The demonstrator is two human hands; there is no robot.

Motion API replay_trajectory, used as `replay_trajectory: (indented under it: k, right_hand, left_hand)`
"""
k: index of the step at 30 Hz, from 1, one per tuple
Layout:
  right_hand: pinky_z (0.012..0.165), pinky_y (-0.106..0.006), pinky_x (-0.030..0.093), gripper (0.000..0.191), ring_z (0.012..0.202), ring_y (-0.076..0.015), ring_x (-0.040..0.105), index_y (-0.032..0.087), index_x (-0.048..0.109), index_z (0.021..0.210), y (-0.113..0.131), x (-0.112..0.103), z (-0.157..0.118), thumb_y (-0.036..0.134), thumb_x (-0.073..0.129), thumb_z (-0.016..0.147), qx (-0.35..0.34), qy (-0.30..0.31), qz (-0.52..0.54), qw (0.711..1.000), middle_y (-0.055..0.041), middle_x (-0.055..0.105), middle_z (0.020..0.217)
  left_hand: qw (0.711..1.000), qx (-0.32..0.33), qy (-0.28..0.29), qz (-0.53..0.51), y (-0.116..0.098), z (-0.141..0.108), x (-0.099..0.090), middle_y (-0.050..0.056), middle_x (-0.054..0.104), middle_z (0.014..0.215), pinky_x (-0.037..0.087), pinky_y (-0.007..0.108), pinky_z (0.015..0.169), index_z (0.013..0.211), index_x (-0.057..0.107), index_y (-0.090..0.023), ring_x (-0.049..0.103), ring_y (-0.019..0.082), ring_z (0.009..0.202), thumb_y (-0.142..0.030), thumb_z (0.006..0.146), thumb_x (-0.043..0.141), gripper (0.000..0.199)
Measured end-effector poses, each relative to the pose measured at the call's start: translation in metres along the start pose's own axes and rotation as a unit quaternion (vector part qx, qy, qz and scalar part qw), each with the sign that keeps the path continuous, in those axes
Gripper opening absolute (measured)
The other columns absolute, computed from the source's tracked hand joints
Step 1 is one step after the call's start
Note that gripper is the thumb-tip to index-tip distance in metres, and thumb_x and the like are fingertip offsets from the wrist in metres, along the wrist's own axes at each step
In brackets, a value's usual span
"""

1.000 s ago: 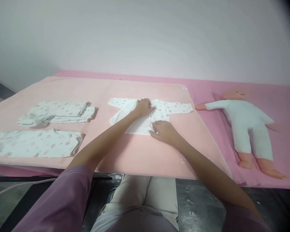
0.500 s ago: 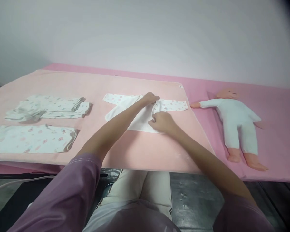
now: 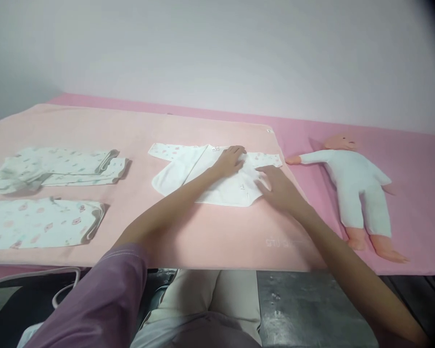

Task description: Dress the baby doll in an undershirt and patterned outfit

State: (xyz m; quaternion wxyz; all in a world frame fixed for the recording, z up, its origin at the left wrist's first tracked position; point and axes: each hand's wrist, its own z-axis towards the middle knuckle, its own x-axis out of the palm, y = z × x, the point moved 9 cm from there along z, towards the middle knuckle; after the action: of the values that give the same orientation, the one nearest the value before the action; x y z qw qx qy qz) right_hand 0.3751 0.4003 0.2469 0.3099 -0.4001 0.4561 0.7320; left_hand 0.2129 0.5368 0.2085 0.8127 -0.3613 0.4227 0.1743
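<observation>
A small white baby shirt (image 3: 217, 186) lies spread on the pink mat, its front panels opened out so the plain inner side shows. Its patterned sleeves reach out to the left and right. My left hand (image 3: 232, 160) rests flat on the upper part of the shirt, fingers stretched out. At the shirt's right edge is my right hand (image 3: 277, 187), thumb and fingers apart, beside or lightly touching the opened panel; I cannot tell which. Neither hand grips the cloth.
Folded patterned baby clothes (image 3: 72, 166) lie at the left, with another folded patterned garment (image 3: 43, 224) nearer the front edge. A doll in white (image 3: 355, 179) lies on the darker pink surface at the right. The pale pink mat (image 3: 210, 241) covers much of the table.
The right front panel, earlier pinched by my right hand, now lies turned out to the right. My right hand has moved right and opened; my left hand has flattened onto the shirt.
</observation>
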Motion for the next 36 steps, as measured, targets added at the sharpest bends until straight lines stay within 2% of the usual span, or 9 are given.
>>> replay_trajectory:
  k: [4, 8, 12, 19, 27, 29, 32, 34, 36]
  right_hand:
    - [0.139, -0.065, 0.037, 0.061, 0.168, -0.0347, 0.044, 0.035, 0.05, 0.174, 0.037, 0.05, 0.011, 0.059, 0.033, 0.12, -0.134, 0.128, 0.065, 0.98, -0.0052, 0.048, 0.18]
    - [0.148, -0.063, 0.022, 0.065, 0.179, -0.0304, 0.022, 0.043, 0.036, 0.182, 0.015, 0.071, 0.006, 0.063, 0.029, 0.121, -0.103, 0.193, 0.111, 0.969, 0.0068, 0.025, 0.191]
    - [0.149, -0.063, 0.019, 0.066, 0.179, -0.031, 0.022, 0.045, 0.033, 0.183, -0.003, 0.069, 0.0, 0.066, 0.029, 0.12, -0.063, 0.22, 0.151, 0.962, 0.0093, 0.024, 0.19]
    - [0.144, -0.067, 0.031, 0.066, 0.172, -0.036, 0.039, 0.047, 0.045, 0.177, -0.025, 0.049, 0.008, 0.073, 0.04, 0.116, -0.001, 0.174, 0.165, 0.971, 0.0049, 0.042, 0.184]
    - [0.144, -0.066, 0.03, 0.066, 0.174, -0.036, 0.034, 0.047, 0.044, 0.176, -0.025, 0.05, 0.007, 0.071, 0.047, 0.115, -0.041, 0.182, 0.102, 0.977, 0.0047, 0.038, 0.186]
    - [0.136, -0.062, 0.041, 0.058, 0.163, -0.0355, 0.05, 0.039, 0.058, 0.164, -0.025, 0.039, 0.013, 0.068, 0.051, 0.114, -0.038, 0.128, 0.091, 0.987, -0.003, 0.054, 0.175]
    - [0.105, -0.052, 0.058, 0.041, 0.122, -0.0325, 0.071, 0.027, 0.069, 0.125, -0.037, 0.013, 0.018, 0.063, 0.06, 0.109, 0.038, -0.01, 0.049, 0.998, -0.0104, 0.076, 0.134]
    - [0.083, -0.043, 0.054, 0.039, 0.095, -0.0284, 0.07, 0.025, 0.063, 0.105, -0.05, 0.004, 0.015, 0.064, 0.066, 0.103, 0.12, -0.049, 0.005, 0.992, -0.0085, 0.076, 0.106]
    - [0.071, -0.038, 0.045, 0.043, 0.079, -0.0245, 0.063, 0.025, 0.058, 0.094, -0.058, 0.008, 0.011, 0.066, 0.07, 0.099, 0.176, -0.014, -0.022, 0.984, -0.0056, 0.07, 0.09]
  left_hand:
    - [0.999, 0.002, -0.035, 0.0, 0.007, -0.006, -0.004, 0.017, 0.064, 0.153, 0.048, 0.048, 0.123, 0.141, 0.061, -0.019, 0.06, 0.032, 0.14, -0.027, 0.107, 0.052, 0.036]
    - [0.998, -0.007, -0.05, 0.027, 0.009, -0.007, -0.008, 0.015, 0.068, 0.142, 0.051, 0.05, 0.118, 0.131, 0.068, -0.02, 0.062, 0.033, 0.132, -0.029, 0.108, 0.057, 0.027]
    - [0.999, -0.012, -0.028, 0.035, 0.008, -0.007, -0.002, 0.015, 0.07, 0.138, 0.051, 0.051, 0.118, 0.13, 0.074, -0.021, 0.063, 0.032, 0.131, -0.03, 0.111, 0.052, 0.03]
    - [0.997, -0.041, 0.021, 0.061, 0.012, -0.012, 0.009, 0.01, 0.06, 0.163, 0.043, 0.058, 0.131, 0.154, 0.072, -0.03, 0.05, 0.034, 0.154, -0.044, 0.114, 0.049, 0.048]
    - [0.991, -0.073, 0.073, 0.081, 0.012, -0.016, 0.015, 0.008, 0.048, 0.177, 0.035, 0.064, 0.136, 0.17, 0.058, -0.035, 0.037, 0.039, 0.164, -0.058, 0.115, 0.041, 0.062]
    - [0.991, -0.075, 0.074, 0.081, 0.012, -0.016, 0.015, 0.008, 0.049, 0.176, 0.035, 0.064, 0.136, 0.17, 0.058, -0.035, 0.037, 0.039, 0.163, -0.058, 0.115, 0.04, 0.062]
    - [0.992, -0.071, 0.07, 0.076, 0.012, -0.016, 0.015, 0.007, 0.05, 0.174, 0.034, 0.063, 0.136, 0.168, 0.058, -0.035, 0.038, 0.039, 0.162, -0.058, 0.115, 0.04, 0.061]
    - [0.993, -0.067, 0.065, 0.068, 0.014, -0.015, 0.015, 0.008, 0.05, 0.174, 0.035, 0.064, 0.135, 0.169, 0.056, -0.035, 0.039, 0.04, 0.161, -0.058, 0.114, 0.04, 0.062]
    - [0.994, -0.065, 0.06, 0.059, 0.015, -0.014, 0.016, 0.01, 0.051, 0.173, 0.035, 0.064, 0.134, 0.174, 0.049, -0.034, 0.04, 0.041, 0.16, -0.059, 0.114, 0.042, 0.066]
